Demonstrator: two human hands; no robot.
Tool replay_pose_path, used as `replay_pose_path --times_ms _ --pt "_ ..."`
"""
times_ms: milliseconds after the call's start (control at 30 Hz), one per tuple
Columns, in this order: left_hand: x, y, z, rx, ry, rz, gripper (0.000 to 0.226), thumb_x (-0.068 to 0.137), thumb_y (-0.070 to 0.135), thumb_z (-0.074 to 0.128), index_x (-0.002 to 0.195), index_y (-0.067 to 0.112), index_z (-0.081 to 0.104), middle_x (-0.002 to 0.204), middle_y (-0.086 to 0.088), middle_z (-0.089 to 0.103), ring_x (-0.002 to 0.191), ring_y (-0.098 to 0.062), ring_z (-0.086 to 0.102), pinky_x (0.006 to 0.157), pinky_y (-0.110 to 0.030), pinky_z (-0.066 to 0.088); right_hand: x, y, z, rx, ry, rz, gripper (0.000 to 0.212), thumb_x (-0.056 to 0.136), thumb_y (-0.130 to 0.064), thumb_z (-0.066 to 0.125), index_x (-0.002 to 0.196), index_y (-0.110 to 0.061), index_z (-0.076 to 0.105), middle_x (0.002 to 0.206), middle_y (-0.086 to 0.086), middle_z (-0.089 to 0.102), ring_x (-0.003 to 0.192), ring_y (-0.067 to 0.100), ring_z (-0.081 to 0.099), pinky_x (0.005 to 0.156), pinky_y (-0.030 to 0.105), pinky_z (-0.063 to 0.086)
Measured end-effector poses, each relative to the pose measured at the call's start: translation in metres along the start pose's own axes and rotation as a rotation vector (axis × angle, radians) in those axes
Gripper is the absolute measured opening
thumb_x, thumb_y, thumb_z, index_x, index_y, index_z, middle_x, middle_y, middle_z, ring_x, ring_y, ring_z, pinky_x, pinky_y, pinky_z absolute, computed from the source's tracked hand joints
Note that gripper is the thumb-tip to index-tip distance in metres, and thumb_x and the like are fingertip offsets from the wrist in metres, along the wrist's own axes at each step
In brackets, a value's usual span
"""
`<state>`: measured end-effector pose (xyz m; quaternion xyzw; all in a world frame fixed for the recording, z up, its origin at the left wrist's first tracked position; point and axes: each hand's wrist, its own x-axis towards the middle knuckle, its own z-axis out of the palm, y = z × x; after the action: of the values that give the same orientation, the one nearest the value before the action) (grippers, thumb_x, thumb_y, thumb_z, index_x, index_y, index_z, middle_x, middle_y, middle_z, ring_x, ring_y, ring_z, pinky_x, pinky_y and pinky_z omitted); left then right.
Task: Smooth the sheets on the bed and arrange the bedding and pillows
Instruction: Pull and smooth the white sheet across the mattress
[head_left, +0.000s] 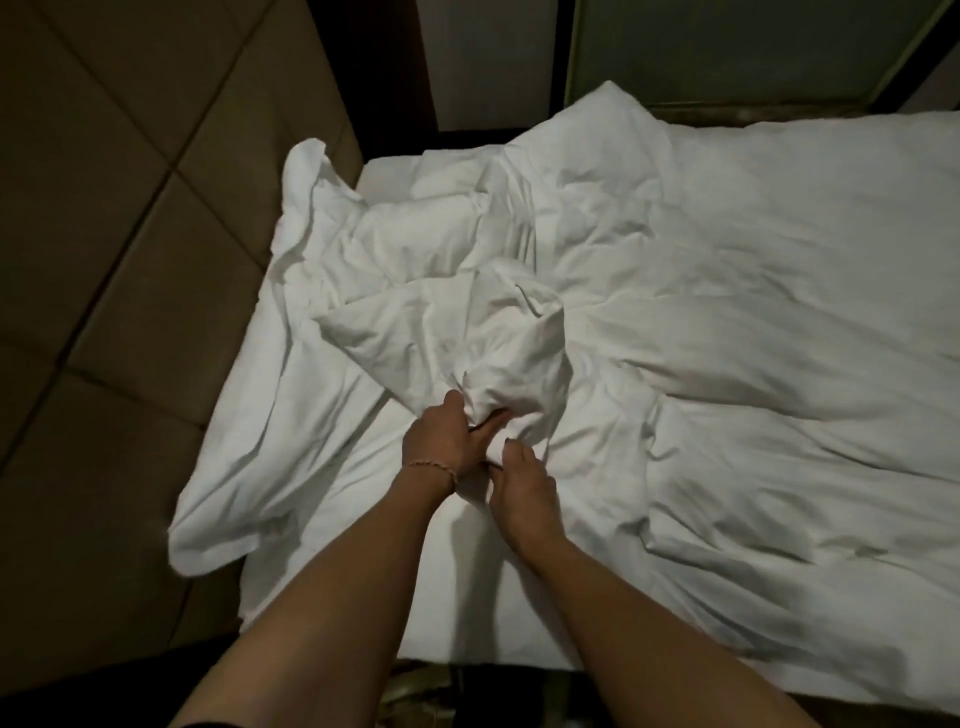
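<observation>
Gripping a bunched corner of white bedding, our left hand (441, 441) and right hand (519, 493) sit close together near the middle of the bed, almost touching. Our left fingers are closed around a twisted knot of cloth, thumb laid along it; our right hand pinches the same gathered fabric just below and to the right, fingertips curled into the folds. A thin bracelet (434, 466) circles our left wrist. Both forearms are bare and reach up from the bottom of the view.

What we hold belongs to a crumpled white piece (447, 327), soft and puffed, that rises from our grip toward the far left. We cannot tell whether it is a pillow in its case or a loose fold of the duvet. Deep creases radiate from the point where our fingers squeeze it.

Beyond it lies a second rumpled white mass (415, 228) near the far edge, with a loose flap (306, 166) hanging over the left side of the mattress. Another white piece (244, 467) droops off the left edge nearer to us. The duvet (753, 312) spreads over the right part of the bed, wrinkled with long shallow folds, and one corner (613, 114) is peaked against the far wall.

The flat sheet (467, 597) under our forearms looks smoother. Brown floor tiles (104, 260) fill the left side, dimly lit.
</observation>
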<state>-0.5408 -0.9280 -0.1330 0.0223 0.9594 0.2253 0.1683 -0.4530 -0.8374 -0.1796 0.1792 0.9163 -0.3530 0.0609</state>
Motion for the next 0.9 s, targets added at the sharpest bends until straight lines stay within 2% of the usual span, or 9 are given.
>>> replay_pose_path --times_ms 100,233,300,467,600,733,900 --pt "-0.052 -0.024 -0.003 -0.021 0.032 -0.082 0.069 0.078 0.082 0.048 0.108 0.02 0.057 0.103 -0.01 0.069 0.095 -0.033 0.064 0.078 -0.041 0.053 -0.038 0.001 0.012 -0.034 -0.107 -0.099 0.034 0.093 -0.022 0.051 0.126 -0.021 0.05 0.116 0.006 0.06 0.109 0.03 0.056 0.087 0.046 0.048" --pt "-0.122 -0.06 0.001 -0.026 0.068 -0.184 0.066 0.082 0.077 0.049 0.112 0.018 0.059 0.107 -0.011 0.069 0.098 -0.034 0.064 0.071 -0.035 0.044 -0.098 0.002 0.032 -0.03 -0.247 -0.187 0.034 0.093 -0.032 0.05 0.127 -0.029 0.048 0.116 -0.001 0.06 0.108 0.024 0.059 0.086 0.044 0.051" --pt "-0.152 -0.078 0.005 -0.071 0.087 -0.236 0.066 0.083 0.076 0.049 0.111 0.018 0.06 0.108 -0.011 0.069 0.099 -0.033 0.064 0.072 -0.035 0.045 -0.125 -0.002 0.033 -0.012 -0.314 -0.224 0.032 0.094 -0.034 0.051 0.126 -0.032 0.048 0.118 -0.004 0.06 0.108 0.021 0.059 0.088 0.042 0.051" --pt "-0.221 -0.128 0.015 -0.191 0.108 -0.366 0.065 0.083 0.076 0.051 0.103 0.014 0.058 0.105 -0.012 0.069 0.097 -0.033 0.064 0.073 -0.035 0.047 -0.182 -0.018 0.044 -0.075 -0.467 -0.305 0.034 0.097 -0.028 0.048 0.13 -0.02 0.048 0.126 0.007 0.057 0.113 0.031 0.057 0.094 0.044 0.046" --pt "-0.268 -0.176 0.025 -0.281 0.102 -0.508 0.067 0.082 0.075 0.054 0.106 0.013 0.06 0.107 -0.015 0.069 0.097 -0.036 0.065 0.069 -0.033 0.047 -0.222 -0.029 0.075 -0.214 -0.593 -0.335 0.036 0.098 -0.032 0.045 0.133 -0.022 0.047 0.13 0.005 0.057 0.117 0.029 0.056 0.096 0.04 0.042" --pt "-0.307 -0.218 0.039 -0.381 0.097 -0.628 0.07 0.082 0.074 0.056 0.117 0.014 0.065 0.111 -0.014 0.07 0.099 -0.034 0.066 0.073 -0.03 0.05 -0.254 -0.033 0.112 -0.356 -0.672 -0.341 0.044 0.094 -0.022 0.047 0.138 -0.024 0.044 0.136 0.001 0.053 0.121 0.027 0.053 0.096 0.037 0.038" --pt "-0.329 -0.233 0.053 -0.455 0.046 -0.715 0.065 0.083 0.07 0.06 0.11 0.012 0.069 0.109 -0.014 0.071 0.098 -0.032 0.067 0.071 -0.027 0.046 -0.274 -0.023 0.131 -0.485 -0.713 -0.338 0.052 0.095 -0.023 0.047 0.145 -0.023 0.036 0.146 0.002 0.044 0.125 0.027 0.049 0.097 0.037 0.037"
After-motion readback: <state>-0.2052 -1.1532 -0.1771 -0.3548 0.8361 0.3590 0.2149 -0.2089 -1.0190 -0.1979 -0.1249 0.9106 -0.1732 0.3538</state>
